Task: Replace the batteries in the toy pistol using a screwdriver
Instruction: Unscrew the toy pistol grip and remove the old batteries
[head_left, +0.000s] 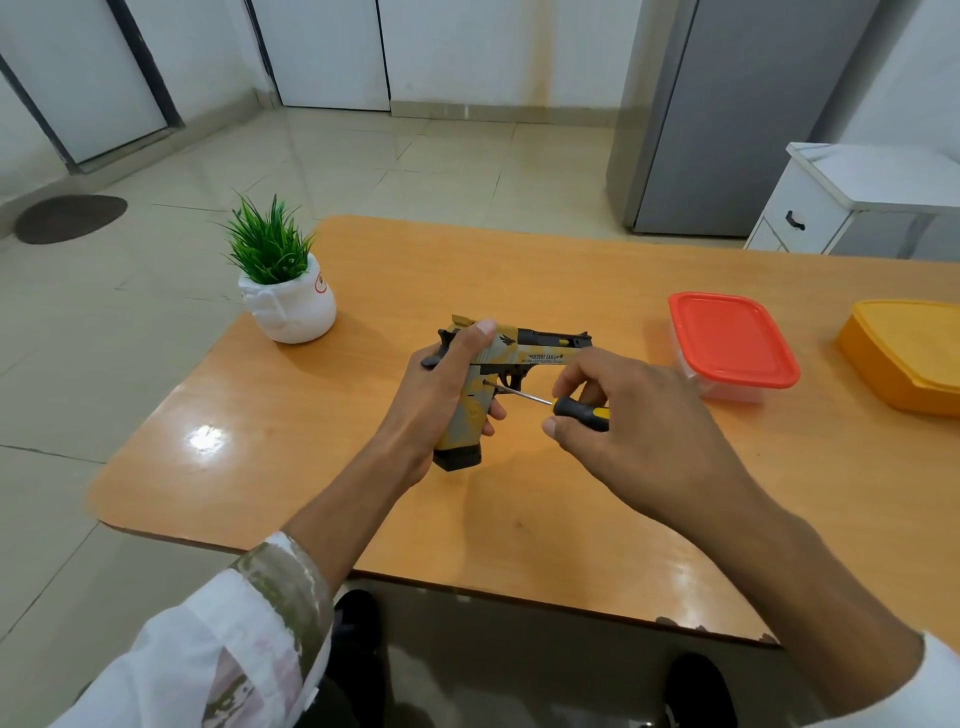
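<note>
Toy pistol (540, 357): yellow-and-grey camouflage body, black slide top, trigger and magazine base; lettering printed on side. Gripped by handle in left hand (447, 395), barrel pointed right. Screwdriver (574, 410): black-and-yellow handle, thin metal shaft; pinched in right hand (639, 415), held near level, tip set against pistol just behind trigger.

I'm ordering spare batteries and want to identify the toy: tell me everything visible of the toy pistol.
The toy pistol looks plastic, yellow-and-grey camouflage with black slide top, trigger and magazine base; its side print reads DESERT EAGLE. It is held grip down, barrel pointing right, over the table. The left hand grips its handle. The screwdriver, held by the right hand, has its tip against the top of the grip.
</note>
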